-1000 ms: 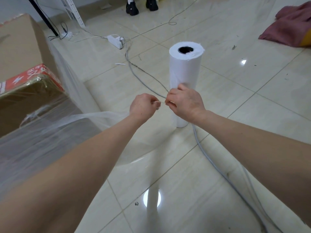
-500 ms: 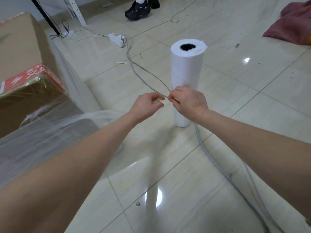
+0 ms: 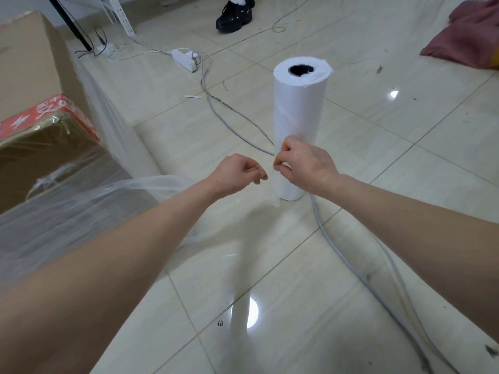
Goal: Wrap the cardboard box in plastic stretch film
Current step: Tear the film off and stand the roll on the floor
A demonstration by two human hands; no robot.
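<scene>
Now | your left hand and right hand both pinch the film beside the roll | tear sharply, keeping the tail toward the cardboard box taut.

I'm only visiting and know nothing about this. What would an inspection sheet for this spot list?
Surface: glossy beige floor tiles with lamp glare.
Job's things: film-covered cardboard box at left; stretch film roll upright on the floor; film tail running from the box to the hands.
Clutter: pink cloth far right; small scraps on the tiles.
Grippers: left hand and right hand pinch the film tail, close together in front of the roll.
Cables: grey cable passing the roll's base; white power strip.
Surroundings: larger plain box; someone's black shoe.
</scene>
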